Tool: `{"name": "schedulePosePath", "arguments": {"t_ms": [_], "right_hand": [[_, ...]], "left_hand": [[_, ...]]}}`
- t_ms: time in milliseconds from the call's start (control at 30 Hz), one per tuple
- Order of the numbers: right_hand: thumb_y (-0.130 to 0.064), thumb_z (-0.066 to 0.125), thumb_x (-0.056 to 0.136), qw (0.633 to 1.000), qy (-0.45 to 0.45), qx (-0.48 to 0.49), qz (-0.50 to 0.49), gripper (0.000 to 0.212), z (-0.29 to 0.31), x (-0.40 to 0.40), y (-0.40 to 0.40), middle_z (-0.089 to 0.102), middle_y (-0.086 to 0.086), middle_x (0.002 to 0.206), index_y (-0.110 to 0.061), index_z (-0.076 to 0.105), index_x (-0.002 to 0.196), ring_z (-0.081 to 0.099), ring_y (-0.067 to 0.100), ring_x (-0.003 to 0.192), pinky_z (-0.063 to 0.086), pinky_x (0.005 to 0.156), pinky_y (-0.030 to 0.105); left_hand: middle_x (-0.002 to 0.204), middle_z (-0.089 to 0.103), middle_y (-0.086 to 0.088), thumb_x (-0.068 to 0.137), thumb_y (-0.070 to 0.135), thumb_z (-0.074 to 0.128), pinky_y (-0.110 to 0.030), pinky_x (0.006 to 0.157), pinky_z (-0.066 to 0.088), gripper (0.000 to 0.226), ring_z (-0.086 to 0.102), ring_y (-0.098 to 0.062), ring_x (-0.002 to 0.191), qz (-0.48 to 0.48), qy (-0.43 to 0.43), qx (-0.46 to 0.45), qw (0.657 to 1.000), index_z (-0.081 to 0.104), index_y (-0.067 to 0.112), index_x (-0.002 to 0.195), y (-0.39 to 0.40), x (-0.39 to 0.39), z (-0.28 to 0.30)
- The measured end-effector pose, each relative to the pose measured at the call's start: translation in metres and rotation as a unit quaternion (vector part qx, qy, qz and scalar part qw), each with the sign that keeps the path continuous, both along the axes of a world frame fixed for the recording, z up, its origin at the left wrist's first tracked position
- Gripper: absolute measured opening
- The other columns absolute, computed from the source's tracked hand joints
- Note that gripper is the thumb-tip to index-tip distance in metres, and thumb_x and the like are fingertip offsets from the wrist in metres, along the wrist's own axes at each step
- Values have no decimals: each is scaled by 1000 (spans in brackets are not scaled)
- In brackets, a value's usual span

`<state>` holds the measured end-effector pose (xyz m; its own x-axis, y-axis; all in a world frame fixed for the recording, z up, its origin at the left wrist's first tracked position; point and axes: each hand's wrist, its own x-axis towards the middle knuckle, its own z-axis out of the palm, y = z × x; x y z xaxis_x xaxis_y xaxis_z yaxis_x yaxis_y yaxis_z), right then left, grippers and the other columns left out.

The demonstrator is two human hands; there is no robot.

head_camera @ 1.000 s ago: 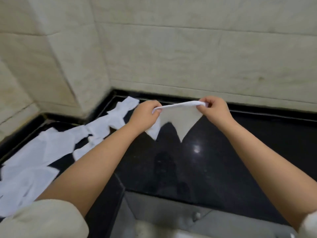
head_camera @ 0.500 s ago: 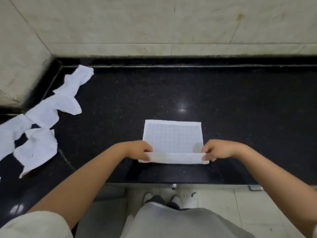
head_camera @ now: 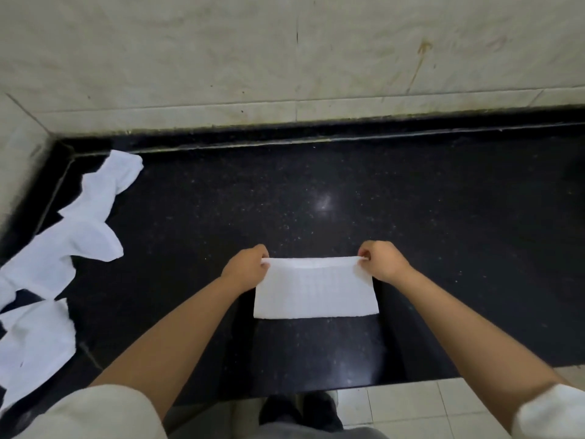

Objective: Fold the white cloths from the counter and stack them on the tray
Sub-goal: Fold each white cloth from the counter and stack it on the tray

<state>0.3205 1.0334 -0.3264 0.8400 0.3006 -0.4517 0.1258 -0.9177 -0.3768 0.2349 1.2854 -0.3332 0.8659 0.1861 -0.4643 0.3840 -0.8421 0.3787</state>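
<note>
A white cloth (head_camera: pixel 315 288), already folded over once into a wide rectangle, lay flat on the black granite worktop (head_camera: pixel 443 217) near its front edge, roughly midway along the visible stretch. Its long axis ran left to right, parallel to that front edge. The left hand (head_camera: pixel 245 269) pinched the far left corner and the right hand (head_camera: pixel 381 261) pinched the far right corner, fingers curled onto the doubled far edge, so both hands gripped the cloth at the side away from the person. The body of the cloth lay from that grip back toward the person, its near edge free and resting on the stone. Both hands sat equally close to the cloth, one at each end of the long axis, so neither had the advantage.

Judging from this, the next fold would most likely run across the long axis, bringing one short end over to the other; that would call for one hand to let go and hold the cloth down while the other carried its corner sideways.

A loose heap of unfolded cloths (head_camera: pixel 63 255) sprawled along the left end of the worktop toward the back left corner, well apart from the folded one. No tray was in view
</note>
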Motion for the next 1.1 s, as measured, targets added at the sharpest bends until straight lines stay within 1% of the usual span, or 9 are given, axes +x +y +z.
{"name": "schedulePosePath", "arguments": {"t_ms": [300,467,533,633,733,800,933,1033,1100], "right_hand": [[-4,46,88,998,-55,-37,-17,22,-20,-1,4,55,12,111,-3,66,96,56,26,98,42,70,28],[2,42,86,994,-62,-83,24,21,-17,-7,8,52,9,99,-2,62,90,45,19,80,39,65,28],[5,41,85,993,-60,-102,29,18,-15,-7,11,50,9,96,-5,56,84,44,20,78,39,64,29],[5,40,85,994,-35,-97,24,20,-11,-2,15,54,13,107,-4,54,96,51,25,86,38,65,29],[4,41,84,993,0,-110,47,21,-5,0,16,55,12,104,-3,58,94,50,22,84,37,56,23],[3,44,82,995,-16,-93,40,25,6,4,17,55,10,104,-2,63,97,55,25,91,41,62,25],[6,50,73,985,-170,42,4,20,39,4,13,54,14,87,-1,66,83,56,33,90,41,70,29],[16,54,64,953,-270,140,-17,17,46,-14,1,60,20,80,3,64,71,55,34,79,39,67,30],[21,56,57,943,-296,149,-7,22,31,-33,-8,61,21,76,4,62,68,55,38,73,39,65,31]], "left_hand": [[116,54,-8,97,23,40,-32,82,47,29,53,-22,103,-62,-72,90,991,59,12,117,3,2,-28],[129,47,-5,96,17,43,-28,88,45,37,45,-19,117,-166,-71,169,969,47,11,132,5,-1,-31],[124,49,-5,94,13,44,-27,85,44,34,47,-19,113,-177,-68,185,964,49,10,127,3,-1,-31],[120,50,-7,92,7,43,-28,84,43,28,48,-20,111,-162,-58,176,969,53,8,118,1,0,-29],[118,48,-8,91,5,42,-29,82,43,23,47,-22,111,-178,-46,183,966,55,5,110,0,2,-19],[118,47,-9,90,4,43,-29,82,44,22,47,-23,110,-183,-59,192,962,56,4,108,3,3,-9],[94,60,-16,78,-3,56,-38,67,47,13,59,-33,86,-138,-206,159,956,64,0,87,17,5,29],[59,61,-10,56,-5,69,-30,44,46,13,58,-28,50,-165,-322,173,916,63,6,62,24,-9,49],[56,60,-7,57,-2,65,-27,41,45,12,56,-25,46,-201,-330,174,906,63,8,61,22,-27,42]]}}
